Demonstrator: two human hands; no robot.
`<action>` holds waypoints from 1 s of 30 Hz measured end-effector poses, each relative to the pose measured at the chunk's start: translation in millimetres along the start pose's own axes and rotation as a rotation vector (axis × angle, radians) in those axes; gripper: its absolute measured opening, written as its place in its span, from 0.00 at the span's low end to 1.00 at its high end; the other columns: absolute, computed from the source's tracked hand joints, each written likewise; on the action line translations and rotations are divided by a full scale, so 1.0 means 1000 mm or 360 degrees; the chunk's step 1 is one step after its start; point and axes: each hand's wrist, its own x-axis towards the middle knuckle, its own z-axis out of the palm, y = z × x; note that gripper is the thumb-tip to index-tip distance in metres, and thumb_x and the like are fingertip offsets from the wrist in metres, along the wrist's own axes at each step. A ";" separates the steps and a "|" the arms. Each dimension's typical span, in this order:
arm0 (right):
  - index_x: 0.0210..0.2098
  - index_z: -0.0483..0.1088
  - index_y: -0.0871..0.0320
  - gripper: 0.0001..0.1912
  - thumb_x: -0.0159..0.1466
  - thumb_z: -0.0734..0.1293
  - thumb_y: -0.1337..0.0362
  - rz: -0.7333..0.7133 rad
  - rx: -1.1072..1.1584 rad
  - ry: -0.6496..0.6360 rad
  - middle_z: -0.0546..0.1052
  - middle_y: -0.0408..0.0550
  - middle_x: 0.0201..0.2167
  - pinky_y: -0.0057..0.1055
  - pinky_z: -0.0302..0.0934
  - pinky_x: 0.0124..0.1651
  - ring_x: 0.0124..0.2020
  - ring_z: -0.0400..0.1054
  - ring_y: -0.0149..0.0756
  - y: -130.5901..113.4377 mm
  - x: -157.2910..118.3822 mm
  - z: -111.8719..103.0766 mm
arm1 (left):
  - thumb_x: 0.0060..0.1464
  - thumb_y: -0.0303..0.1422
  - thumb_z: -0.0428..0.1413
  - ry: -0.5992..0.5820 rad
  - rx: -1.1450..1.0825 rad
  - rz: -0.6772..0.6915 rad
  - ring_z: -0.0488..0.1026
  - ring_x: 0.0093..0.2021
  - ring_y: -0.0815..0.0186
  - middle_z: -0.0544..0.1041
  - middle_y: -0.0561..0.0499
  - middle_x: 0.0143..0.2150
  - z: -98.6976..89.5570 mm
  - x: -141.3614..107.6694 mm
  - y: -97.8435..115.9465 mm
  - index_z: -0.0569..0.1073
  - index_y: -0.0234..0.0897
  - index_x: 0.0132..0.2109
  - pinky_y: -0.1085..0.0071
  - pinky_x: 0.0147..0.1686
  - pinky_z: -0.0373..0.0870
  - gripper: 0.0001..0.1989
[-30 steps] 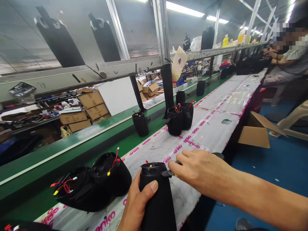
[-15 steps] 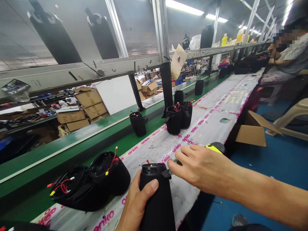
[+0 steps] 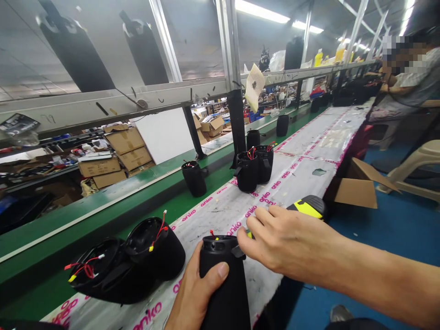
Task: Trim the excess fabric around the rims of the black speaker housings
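My left hand (image 3: pixel 197 288) is wrapped around a black fabric-covered cylindrical housing (image 3: pixel 227 286), likely a speaker body, its thumb on the side facing me. A red and a yellow connector peek over its rim. In my closed right hand (image 3: pixel 275 238) is a yellow-and-black utility knife (image 3: pixel 307 207), the butt end sticking out behind the knuckles. The front of the knife is mostly covered by my fingers, close to a small dark flap (image 3: pixel 238 250) at the housing's upper right edge. Left of my hands, two similar black housings (image 3: pixel 168 256) lean together, red wires with white and yellow plugs coming out.
A plastic-covered bench (image 3: pixel 220 206) printed in pink runs beside a green conveyor (image 3: pixel 137 192). More housings (image 3: pixel 247 172) stand farther along it. A metal post (image 3: pixel 237 119) rises behind them. An open carton (image 3: pixel 354 192) sits right of the bench, and a person sits far right.
My right hand and the knife have shifted slightly, and more of the knife's yellow-and-black butt shows. My left hand keeps its grip on the housing.
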 end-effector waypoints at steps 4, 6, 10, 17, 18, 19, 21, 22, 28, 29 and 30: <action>0.40 0.67 0.57 0.07 0.62 0.64 0.71 0.0022 -0.0004 -0.0002 0.69 0.46 0.26 0.37 0.43 0.27 0.25 0.62 0.40 -0.002 -0.004 0.005 | 0.51 0.50 0.62 -0.0082 0.0089 0.0016 0.73 0.55 0.44 0.78 0.43 0.54 -0.001 -0.001 0.002 0.75 0.40 0.55 0.55 0.55 0.67 0.28; 0.38 0.67 0.56 0.07 0.60 0.65 0.72 0.0058 0.0082 -0.0015 0.69 0.45 0.25 0.36 0.43 0.27 0.25 0.63 0.40 -0.004 -0.008 0.012 | 0.52 0.50 0.61 -0.0099 0.0148 0.0021 0.72 0.56 0.45 0.78 0.44 0.54 0.000 -0.001 0.004 0.74 0.40 0.56 0.55 0.55 0.66 0.28; 0.35 0.65 0.54 0.10 0.58 0.66 0.75 0.0247 0.0471 0.0036 0.70 0.42 0.26 0.35 0.46 0.28 0.26 0.63 0.38 -0.006 -0.016 0.025 | 0.51 0.51 0.61 -0.0023 0.0133 -0.0025 0.74 0.53 0.47 0.79 0.45 0.51 0.007 -0.002 0.006 0.72 0.41 0.57 0.56 0.53 0.67 0.30; 0.46 0.66 0.54 0.08 0.75 0.57 0.62 0.0783 0.1220 0.0164 0.76 0.45 0.37 0.34 0.56 0.33 0.33 0.71 0.36 -0.022 -0.019 0.008 | 0.49 0.51 0.62 0.0366 0.0033 0.0047 0.70 0.61 0.42 0.76 0.40 0.59 0.009 -0.006 0.001 0.70 0.38 0.62 0.53 0.57 0.68 0.37; 0.45 0.66 0.54 0.08 0.74 0.57 0.63 0.0737 0.1215 0.0159 0.77 0.46 0.39 0.34 0.56 0.33 0.34 0.72 0.37 -0.026 -0.018 0.005 | 0.47 0.51 0.63 0.0395 0.0099 0.0079 0.70 0.61 0.42 0.76 0.40 0.59 0.008 -0.006 0.000 0.69 0.37 0.62 0.52 0.58 0.68 0.39; 0.44 0.66 0.55 0.07 0.73 0.57 0.65 0.0686 0.1212 0.0146 0.77 0.48 0.41 0.34 0.57 0.33 0.35 0.72 0.38 -0.030 -0.017 0.003 | 0.45 0.50 0.65 0.0411 0.0173 0.0115 0.71 0.60 0.43 0.76 0.41 0.59 0.009 -0.006 0.000 0.69 0.37 0.62 0.52 0.59 0.67 0.40; 0.42 0.66 0.54 0.07 0.72 0.57 0.67 0.0624 0.1229 0.0098 0.76 0.48 0.40 0.34 0.57 0.33 0.35 0.72 0.38 -0.036 -0.013 0.002 | 0.43 0.48 0.66 0.0432 0.0297 0.0196 0.72 0.59 0.46 0.78 0.42 0.57 0.010 -0.005 0.002 0.69 0.38 0.61 0.53 0.60 0.66 0.39; 0.42 0.65 0.54 0.05 0.72 0.58 0.67 0.0622 0.1242 0.0065 0.76 0.46 0.38 0.34 0.57 0.32 0.34 0.71 0.38 -0.039 -0.011 0.002 | 0.43 0.47 0.66 0.0454 0.0332 0.0238 0.73 0.58 0.48 0.79 0.44 0.56 0.011 -0.004 0.004 0.70 0.38 0.60 0.54 0.60 0.67 0.38; 0.40 0.62 0.53 0.09 0.65 0.66 0.71 0.0450 0.1041 0.0119 0.72 0.42 0.32 0.35 0.50 0.26 0.28 0.67 0.39 -0.041 0.008 0.018 | 0.42 0.45 0.65 0.0744 0.0584 0.0365 0.73 0.58 0.47 0.78 0.45 0.55 0.006 0.002 -0.002 0.71 0.40 0.58 0.50 0.60 0.64 0.35; 0.40 0.61 0.53 0.10 0.64 0.66 0.72 0.0420 0.0993 0.0137 0.71 0.41 0.32 0.36 0.49 0.26 0.28 0.66 0.39 -0.040 0.010 0.020 | 0.42 0.46 0.65 0.0767 0.0606 0.0374 0.72 0.59 0.47 0.77 0.45 0.56 0.003 0.004 -0.005 0.70 0.40 0.59 0.50 0.61 0.64 0.37; 0.40 0.61 0.53 0.11 0.64 0.67 0.72 0.0400 0.0949 0.0143 0.71 0.41 0.32 0.36 0.48 0.26 0.28 0.66 0.39 -0.039 0.012 0.022 | 0.42 0.47 0.65 0.0763 0.0603 0.0378 0.72 0.59 0.47 0.77 0.45 0.57 0.001 0.006 -0.008 0.69 0.41 0.60 0.50 0.61 0.64 0.38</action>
